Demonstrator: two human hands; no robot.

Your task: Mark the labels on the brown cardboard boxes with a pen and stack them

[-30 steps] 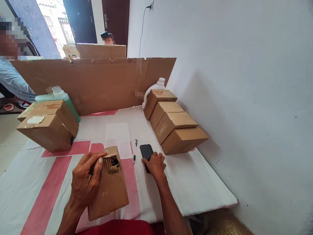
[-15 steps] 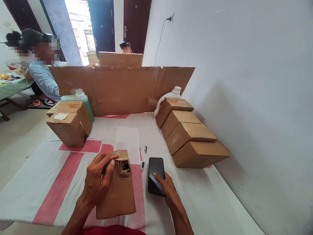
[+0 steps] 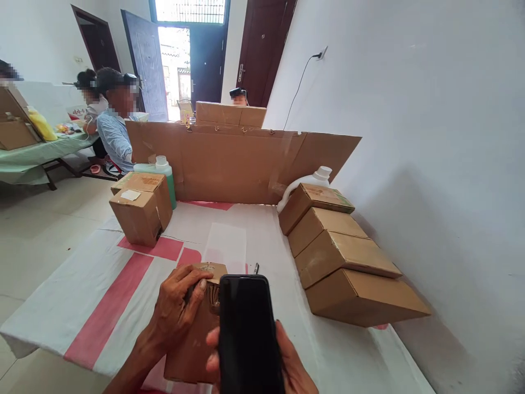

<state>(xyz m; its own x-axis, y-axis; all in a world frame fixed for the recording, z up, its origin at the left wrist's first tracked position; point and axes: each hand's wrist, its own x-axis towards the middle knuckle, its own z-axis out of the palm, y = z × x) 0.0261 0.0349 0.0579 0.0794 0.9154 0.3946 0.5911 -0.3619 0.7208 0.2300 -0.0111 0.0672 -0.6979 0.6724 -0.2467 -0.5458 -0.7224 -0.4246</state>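
My right hand [image 3: 293,361] holds a black smartphone [image 3: 248,334] upright with its dark screen towards me. Fingertips show at the phone's left edge. At the left, my left hand [image 3: 178,298] grips the top of a small cardboard box [image 3: 186,350], thumb on its front and fingers over the upper edge. A torn hole in the box's front is partly hidden behind the phone. The tip of a pen [image 3: 256,268] shows just above the phone; the rest of it is covered.
Several cardboard boxes [image 3: 348,251] stand in a row along the right, with a white jug [image 3: 307,179] behind. Two boxes [image 3: 141,210] and a green jug [image 3: 170,180] are at the left. A cardboard panel [image 3: 229,164] crosses the table's far side. Other people sit beyond.
My right hand has lifted the smartphone off the table and brought it up and left, in front of the box. My left hand stays on the box. The camera view has tilted up and left.
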